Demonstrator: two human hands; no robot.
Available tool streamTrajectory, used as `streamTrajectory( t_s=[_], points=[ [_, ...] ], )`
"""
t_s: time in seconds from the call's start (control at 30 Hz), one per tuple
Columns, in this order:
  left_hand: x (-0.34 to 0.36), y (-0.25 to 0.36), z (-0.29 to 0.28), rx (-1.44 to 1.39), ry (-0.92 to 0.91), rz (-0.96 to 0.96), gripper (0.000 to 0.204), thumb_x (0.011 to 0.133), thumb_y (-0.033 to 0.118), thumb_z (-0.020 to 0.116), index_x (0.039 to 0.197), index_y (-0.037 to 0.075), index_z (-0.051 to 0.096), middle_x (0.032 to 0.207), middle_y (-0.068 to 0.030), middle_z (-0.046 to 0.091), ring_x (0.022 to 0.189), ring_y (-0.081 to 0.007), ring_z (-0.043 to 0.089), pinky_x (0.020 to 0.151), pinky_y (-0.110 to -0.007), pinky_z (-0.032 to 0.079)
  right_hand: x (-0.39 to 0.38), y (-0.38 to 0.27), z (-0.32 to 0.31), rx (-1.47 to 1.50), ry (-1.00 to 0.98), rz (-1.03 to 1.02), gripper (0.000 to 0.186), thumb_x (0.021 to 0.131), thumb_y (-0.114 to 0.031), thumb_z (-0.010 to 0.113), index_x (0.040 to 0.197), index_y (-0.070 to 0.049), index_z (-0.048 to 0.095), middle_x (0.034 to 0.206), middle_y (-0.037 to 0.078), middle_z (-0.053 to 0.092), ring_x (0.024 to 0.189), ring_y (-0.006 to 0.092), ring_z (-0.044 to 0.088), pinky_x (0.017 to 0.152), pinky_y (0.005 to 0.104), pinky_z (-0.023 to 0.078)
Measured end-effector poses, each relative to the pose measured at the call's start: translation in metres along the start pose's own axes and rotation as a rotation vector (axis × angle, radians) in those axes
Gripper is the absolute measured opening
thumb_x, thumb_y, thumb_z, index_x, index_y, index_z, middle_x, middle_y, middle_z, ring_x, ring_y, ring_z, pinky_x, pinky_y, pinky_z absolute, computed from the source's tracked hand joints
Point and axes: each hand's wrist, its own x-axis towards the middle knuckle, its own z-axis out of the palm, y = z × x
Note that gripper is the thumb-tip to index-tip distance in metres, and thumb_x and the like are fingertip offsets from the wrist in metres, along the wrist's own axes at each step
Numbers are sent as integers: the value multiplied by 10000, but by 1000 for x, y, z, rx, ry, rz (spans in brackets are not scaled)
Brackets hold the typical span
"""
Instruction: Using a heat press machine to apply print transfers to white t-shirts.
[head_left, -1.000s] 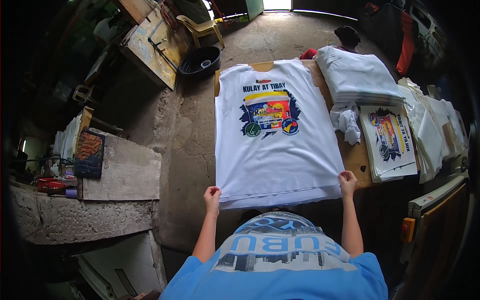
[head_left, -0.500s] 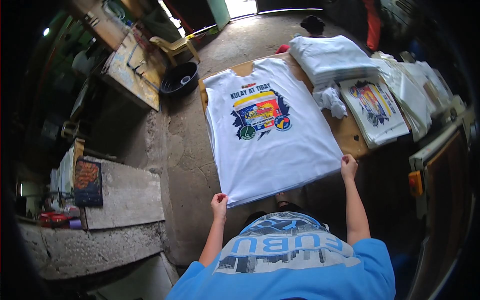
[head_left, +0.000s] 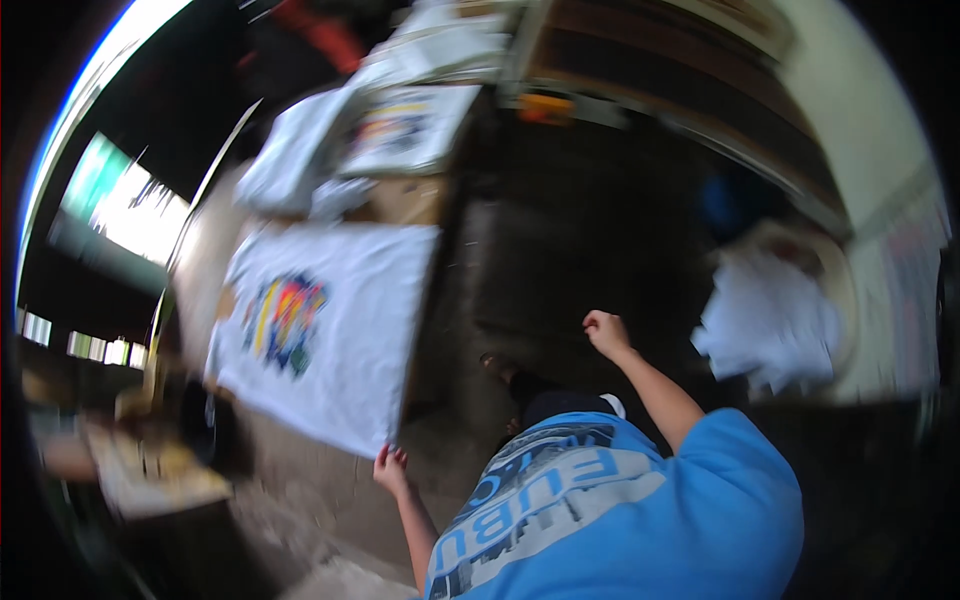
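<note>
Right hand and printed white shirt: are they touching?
Apart: the head view shows dark floor between the right hand and the printed white shirt.

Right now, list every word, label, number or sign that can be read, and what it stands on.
Blue shirt: large block letters, readable, upside down in this view; not copied out here.
White cloth: colourful print, too blurred to read.
Print stack: similar print, also too blurred.
No other text is legible.
</note>
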Motion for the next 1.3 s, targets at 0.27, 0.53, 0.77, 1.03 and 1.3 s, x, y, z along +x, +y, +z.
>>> streamTrajectory(
  t_s=[0.27, 0.53, 0.77, 1.03, 1.3],
  points=[
    [-47, -18, 71, 180, -414, -46, 286, 753, -17, 436, 1000, 11, 577, 896, -71, 584, 681, -163, 589, 548, -251, 493, -127, 107, -91, 19, 258, 387, 108, 720, -43, 506, 759, -38, 606, 672, 104, 632, 659, 240, 628, 612, 333, 491],
    [-135, -32, 192, 380, -766, 89, 263, 764, -16, 457, 985, 44, 584, 906, -46, 580, 673, -141, 592, 559, -250, 503, -159, 200, -151, 79, 464, 506, 67, 735, -107, 576, 749, -50, 608, 667, 103, 628, 654, 254, 623, 597, 345, 483],
    [-262, -75, 290, 507, -912, 125, 248, 770, -17, 449, 978, 34, 576, 881, -44, 580, 672, -145, 594, 541, -246, 493, -192, 387, -282, 1, 868, 715, 74, 727, -123, 581, 743, -57, 609, 698, 152, 616, 672, 319, 611, 592, 391, 474],
    [-412, -81, 371, 922, -1325, 354, 245, 794, 8, 473, 1021, 6, 565, 977, -71, 602, 770, -137, 613, 605, -245, 496, -198, 504, -389, -141, 802, 947, 201, 750, -144, 608, 942, -93, 586, 985, 155, 557, 926, 321, 548, 761, 405, 453],
    [-457, -80, 392, 1071, -1270, 349, 218, 822, 27, 469, 1007, 11, 582, 962, -62, 616, 773, -139, 615, 630, -244, 498, -175, 560, -408, -429, 560, 849, 227, 791, -123, 559, 1017, -120, 533, 998, 124, 540, 974, 334, 508, 795, 421, 426]
  ],
)
